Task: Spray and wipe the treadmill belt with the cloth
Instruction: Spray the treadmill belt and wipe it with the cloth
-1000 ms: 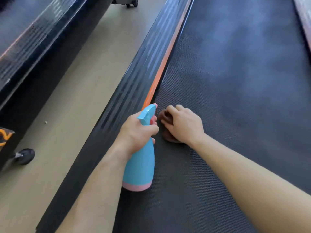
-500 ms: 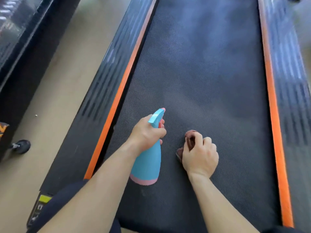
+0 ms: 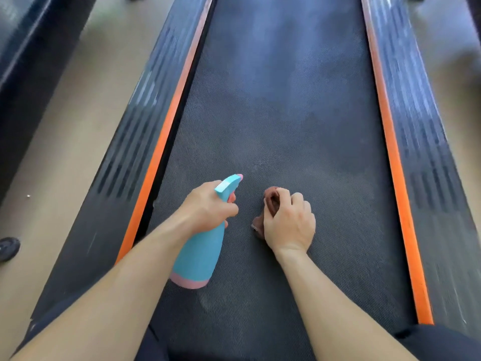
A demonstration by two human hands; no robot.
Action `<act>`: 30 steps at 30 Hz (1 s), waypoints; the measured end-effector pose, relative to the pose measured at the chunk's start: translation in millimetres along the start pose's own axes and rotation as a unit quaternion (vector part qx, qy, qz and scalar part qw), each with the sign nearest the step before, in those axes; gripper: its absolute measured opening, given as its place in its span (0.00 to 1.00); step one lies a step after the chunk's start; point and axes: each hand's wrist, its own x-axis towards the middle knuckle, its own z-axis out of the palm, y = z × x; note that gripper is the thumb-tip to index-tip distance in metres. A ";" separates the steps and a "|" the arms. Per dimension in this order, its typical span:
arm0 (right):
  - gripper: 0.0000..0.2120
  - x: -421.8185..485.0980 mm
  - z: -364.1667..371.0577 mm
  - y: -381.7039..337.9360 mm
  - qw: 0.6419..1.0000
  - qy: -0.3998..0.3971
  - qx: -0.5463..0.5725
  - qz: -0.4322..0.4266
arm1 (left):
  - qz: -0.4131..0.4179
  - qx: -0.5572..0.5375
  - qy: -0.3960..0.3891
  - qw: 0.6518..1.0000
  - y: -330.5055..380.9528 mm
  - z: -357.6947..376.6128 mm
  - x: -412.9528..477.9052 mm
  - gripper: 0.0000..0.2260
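The dark treadmill belt point(image 3: 286, 113) runs away from me between two orange-edged side rails. My left hand point(image 3: 208, 207) grips the neck of a blue spray bottle point(image 3: 200, 256) with a pink base, its nozzle pointing forward over the belt. My right hand point(image 3: 289, 222) holds a bunched brown cloth point(image 3: 272, 200) down on the belt, just right of the bottle. Most of the cloth is hidden under my fingers.
The left side rail point(image 3: 135, 142) and right side rail point(image 3: 419, 142) flank the belt, each with an orange strip. Beige floor point(image 3: 67, 131) lies to the left, with another dark machine point(image 3: 23, 82) and a small black wheel point(image 3: 9, 247) beside it.
My right hand has slid the cloth from the belt's left edge toward the middle. My left hand and the bottle moved right too, and my view swung over the belt's centre.
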 end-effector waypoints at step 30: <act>0.16 116.3 48.4 -83.3 0.948 -0.085 -0.008 -0.306 | 0.084 -0.239 0.138 0.957 -29.1 -88.5 62.1 0.21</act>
